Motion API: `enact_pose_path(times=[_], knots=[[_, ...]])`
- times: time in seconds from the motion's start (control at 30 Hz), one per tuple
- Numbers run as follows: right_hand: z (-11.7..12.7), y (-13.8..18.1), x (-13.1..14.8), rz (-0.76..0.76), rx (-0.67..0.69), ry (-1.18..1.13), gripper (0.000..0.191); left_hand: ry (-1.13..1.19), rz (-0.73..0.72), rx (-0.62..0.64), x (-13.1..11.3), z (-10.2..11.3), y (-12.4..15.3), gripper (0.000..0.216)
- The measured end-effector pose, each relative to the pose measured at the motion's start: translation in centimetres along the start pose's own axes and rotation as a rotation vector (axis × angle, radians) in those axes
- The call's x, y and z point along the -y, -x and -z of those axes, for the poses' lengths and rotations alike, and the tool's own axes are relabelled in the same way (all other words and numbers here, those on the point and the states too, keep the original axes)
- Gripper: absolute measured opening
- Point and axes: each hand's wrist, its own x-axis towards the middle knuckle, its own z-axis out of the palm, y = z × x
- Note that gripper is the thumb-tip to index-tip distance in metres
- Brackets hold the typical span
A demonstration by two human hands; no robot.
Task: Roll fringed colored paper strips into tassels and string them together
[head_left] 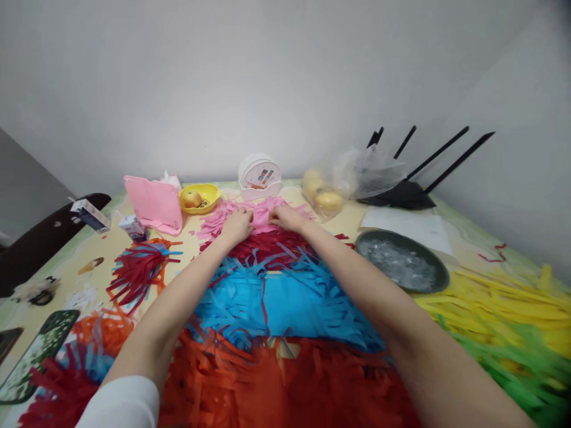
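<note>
Both hands are at the far side of the table, on pink fringed tissue paper (263,209). My left hand (238,224) is closed, its fingertips pinching the left part of the pink paper. Just to the right, my right hand (285,219) pinches the same paper with curled fingers. The fingertips are small, so the exact grip is hard to see. Dark red fringed paper (267,248) lies right below the hands. Nearer to me is blue fringed paper (303,303) with a dark red strip across its middle. Orange-red fringed paper (285,386) fills the near edge.
Yellow fringe (504,303) and green fringe (517,362) lie at right, near a dark tray (439,270) of clear pieces. Behind stand a black router (401,196), bagged yellow fruit (329,201), a yellow bowl (214,193) and a pink stand (154,202). Tassels (140,267) and a phone (40,353) are left.
</note>
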Motion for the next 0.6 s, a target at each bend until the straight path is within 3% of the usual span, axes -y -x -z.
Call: enact_pose_path(times=[0.13,0.27,0.43,0.6], knots=[[0.8,0.7,0.5,0.026,-0.125,-0.032,0.020,-0.001,0.037,-0.075,-1.3,-1.0,-0.4,0.027],[0.6,2.3,2.6,0.039,-0.271,-0.042,0.030,0.005,0.152,-0.148,-2.0,-1.3,-1.5,0.023],[-2.3,2.3,5.6,0.051,-0.211,-0.074,0.027,0.032,0.215,-0.275,-1.9,0.5,-2.0,0.022],[-3.7,-0.6,5.9,-0.152,-0.165,-0.112,0.038,0.043,0.246,-0.426,-0.4,2.9,-1.1,0.022]])
